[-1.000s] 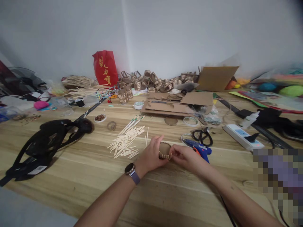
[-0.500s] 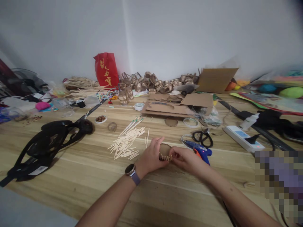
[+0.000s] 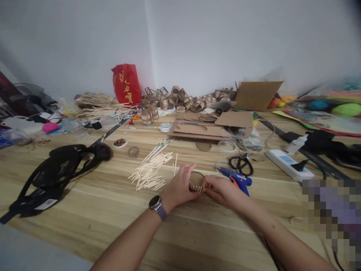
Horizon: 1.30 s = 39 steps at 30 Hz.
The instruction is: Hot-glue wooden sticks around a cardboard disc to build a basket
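My left hand (image 3: 180, 185) is wrapped round the left side of a cardboard ring (image 3: 196, 177), with a watch on the wrist. Short wooden sticks (image 3: 196, 188) stand in a row along the ring's near edge. At the right end of that row, my right hand (image 3: 218, 189) pinches a short stick against the edge; its fingers mostly hide it. To the left of my hands lies a loose pile of cut sticks (image 3: 152, 171). Just beyond my right wrist, a blue hot glue gun (image 3: 238, 178) with a small red light rests on the table.
Black scissors (image 3: 241, 165) and a white power strip (image 3: 290, 165) lie to the right. Cardboard sheets (image 3: 200, 130), a tape roll (image 3: 226, 146) and a dish of brown beads (image 3: 120, 143) are further back. A black strapped object (image 3: 56, 177) lies left. Small stick baskets (image 3: 180, 99) are heaped by the wall.
My right fingertips have closed in slightly on the ring's edge, and the stick that showed between them is now mostly hidden. My left hand keeps its hold.
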{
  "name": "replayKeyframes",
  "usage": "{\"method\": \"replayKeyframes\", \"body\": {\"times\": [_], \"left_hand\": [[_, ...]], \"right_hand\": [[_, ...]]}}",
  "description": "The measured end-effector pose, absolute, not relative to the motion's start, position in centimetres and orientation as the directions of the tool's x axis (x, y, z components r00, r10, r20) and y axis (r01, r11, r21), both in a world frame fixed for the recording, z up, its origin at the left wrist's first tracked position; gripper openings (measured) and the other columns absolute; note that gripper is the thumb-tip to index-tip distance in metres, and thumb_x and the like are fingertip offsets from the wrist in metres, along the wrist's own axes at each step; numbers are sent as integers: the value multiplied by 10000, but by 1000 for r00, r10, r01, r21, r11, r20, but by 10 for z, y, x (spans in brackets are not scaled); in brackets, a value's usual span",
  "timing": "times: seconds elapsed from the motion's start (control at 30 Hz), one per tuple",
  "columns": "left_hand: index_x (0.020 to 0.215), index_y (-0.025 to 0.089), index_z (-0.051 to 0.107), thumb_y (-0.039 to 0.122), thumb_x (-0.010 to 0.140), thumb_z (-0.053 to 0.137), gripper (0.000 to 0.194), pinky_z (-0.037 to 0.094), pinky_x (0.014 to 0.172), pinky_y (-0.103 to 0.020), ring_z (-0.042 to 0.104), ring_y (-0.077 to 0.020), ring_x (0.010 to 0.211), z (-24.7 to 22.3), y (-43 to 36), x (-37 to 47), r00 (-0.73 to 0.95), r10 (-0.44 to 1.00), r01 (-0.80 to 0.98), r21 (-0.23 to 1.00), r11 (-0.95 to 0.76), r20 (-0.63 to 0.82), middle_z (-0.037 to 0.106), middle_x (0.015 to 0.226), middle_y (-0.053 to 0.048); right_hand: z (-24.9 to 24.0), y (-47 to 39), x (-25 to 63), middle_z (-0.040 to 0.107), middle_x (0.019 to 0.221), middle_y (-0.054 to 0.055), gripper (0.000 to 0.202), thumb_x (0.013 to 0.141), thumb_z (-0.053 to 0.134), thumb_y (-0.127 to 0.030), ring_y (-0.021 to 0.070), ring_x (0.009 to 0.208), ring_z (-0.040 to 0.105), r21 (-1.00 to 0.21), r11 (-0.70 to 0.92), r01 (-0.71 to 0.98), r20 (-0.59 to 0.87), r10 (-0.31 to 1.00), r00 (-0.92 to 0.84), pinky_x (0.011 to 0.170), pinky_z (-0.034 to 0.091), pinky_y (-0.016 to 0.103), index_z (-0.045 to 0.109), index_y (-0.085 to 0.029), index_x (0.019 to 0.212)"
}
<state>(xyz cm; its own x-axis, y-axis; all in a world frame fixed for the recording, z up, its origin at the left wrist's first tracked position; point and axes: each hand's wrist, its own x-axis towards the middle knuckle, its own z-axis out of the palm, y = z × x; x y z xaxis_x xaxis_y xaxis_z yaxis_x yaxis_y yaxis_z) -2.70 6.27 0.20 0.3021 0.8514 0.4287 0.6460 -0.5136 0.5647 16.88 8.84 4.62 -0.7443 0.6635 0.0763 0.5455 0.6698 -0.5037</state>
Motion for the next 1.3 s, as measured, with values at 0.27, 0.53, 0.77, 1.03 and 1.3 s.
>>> {"method": "replayKeyframes", "body": {"times": [0.27,0.53,0.77,1.03,1.3], "left_hand": [[1408,222,219,243,646,747,927,406,1040,-469,427,-300,1249,3,62,-26,281,874,664,577,-475,396,386,1309,-126],[1405,246,226,253,659,731,900,437,1009,-452,451,-291,1222,4,61,-25,278,886,688,568,-453,370,379,1299,-109],[1402,214,231,224,667,720,883,409,1050,-454,411,-289,1276,4,61,-27,291,877,657,586,-474,383,372,1341,-129],[1424,182,218,182,594,764,994,274,1143,-521,249,-331,1389,6,59,-30,262,889,656,607,-449,374,262,1471,-171],[1434,195,182,162,635,733,971,305,1129,-507,284,-322,1370,2,59,-16,160,904,692,608,-390,398,264,1444,-168]], "right_hand": [[43,90,169,650,802,47,103,858,472,-190,170,719,587,-514,668,538,89,665,-741,636,412,243,533,-209,778],[42,90,169,643,814,63,102,864,463,-188,178,734,577,-531,674,514,102,653,-751,660,430,267,529,-202,788],[50,87,168,657,858,50,49,827,523,-229,183,771,595,-549,635,544,80,687,-722,675,440,270,558,-210,856],[69,93,215,570,518,25,385,874,442,-470,181,496,527,-352,320,880,119,947,-297,486,318,276,475,-239,568],[50,85,247,637,531,113,526,823,467,-628,259,512,600,-289,55,956,-121,988,-94,491,361,343,509,-249,460]]}}
